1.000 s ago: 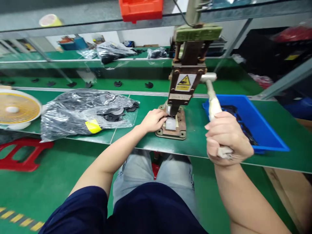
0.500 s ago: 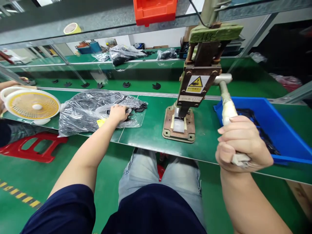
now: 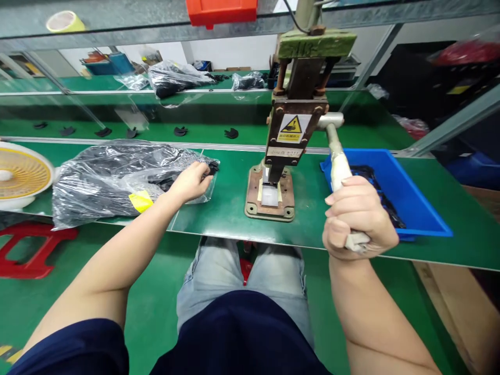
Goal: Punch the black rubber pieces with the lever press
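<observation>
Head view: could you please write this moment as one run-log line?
left hand: at mouth of clear plastic bag of black parts | right hand: gripping white-wrapped lever of brown metal hand press

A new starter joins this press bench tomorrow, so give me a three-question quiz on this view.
1. True or false: the right hand grips the lever of the press.
2. Fill in: the blue bin stands to the press's ___.
3. The left hand is: A) in the blue bin B) at the plastic bag's mouth C) on the press base.
Key: 1 true; 2 right; 3 B.
</observation>
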Motion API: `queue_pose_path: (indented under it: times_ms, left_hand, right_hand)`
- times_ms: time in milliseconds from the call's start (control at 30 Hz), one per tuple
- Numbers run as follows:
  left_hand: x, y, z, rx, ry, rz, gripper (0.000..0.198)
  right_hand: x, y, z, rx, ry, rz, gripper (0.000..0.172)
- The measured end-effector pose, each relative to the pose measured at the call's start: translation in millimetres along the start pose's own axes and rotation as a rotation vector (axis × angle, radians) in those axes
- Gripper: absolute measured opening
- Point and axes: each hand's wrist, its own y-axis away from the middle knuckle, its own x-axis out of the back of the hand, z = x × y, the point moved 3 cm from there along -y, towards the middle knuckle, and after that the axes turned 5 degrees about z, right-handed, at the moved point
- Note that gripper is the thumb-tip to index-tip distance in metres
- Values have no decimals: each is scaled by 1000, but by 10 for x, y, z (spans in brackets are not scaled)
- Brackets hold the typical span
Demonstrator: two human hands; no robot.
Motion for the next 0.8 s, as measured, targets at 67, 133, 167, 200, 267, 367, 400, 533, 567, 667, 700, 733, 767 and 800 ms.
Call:
queue_pose_path:
  times_ms: [67,133,167,200,267,367,400,533,567,667,700,733,767,800]
  left_hand:
    - [-121,-10,290,-61,14,-64,22]
    - [-265,-19,523,-87,12,-110,22]
    - [-338,-23,617,-100,16,-129,23]
    - [-408,-28,698,-118,26,-149,22]
    - [-517,-44,813,-154,72,-173,21]
    - [-571,-93,853,-82,227,-128,21]
    - [-568,-113,839,-19,299,-101,23]
    - [-557,-185,852,144,682,-80,29]
    - [-562,-203,898,147,796,-111,33]
    - [-591,-273,1098,174,1020,-240,42]
    - [-604,-305,1168,187,1028,-278,42]
    - [-618,-340,1232,194,1004,-308,41]
    - [-633,-377,1287,199,961,-331,40]
    - [-648,-414,1331,204,914,-345,38]
  right_hand:
    - [10,-7,-16,-3,15,-35,28]
    - [21,-12,-31,1,14,-66,25]
    - [27,-14,-36,-1,11,-73,24]
    - [30,-15,-41,-3,8,-77,23]
    - [28,-15,-47,-13,14,-79,22]
    - [14,-10,-57,-9,57,-66,24]
    - [10,-6,-60,-5,75,-61,25]
    - [9,8,-63,-9,88,-51,27]
    - [12,10,-61,-14,76,-48,26]
    - [20,11,-50,-20,49,-43,26]
    - [21,10,-47,-15,43,-44,27]
    - [22,9,-43,-9,37,-45,28]
    - [23,8,-39,-7,31,-45,29]
    - [24,9,-35,-4,26,-46,30]
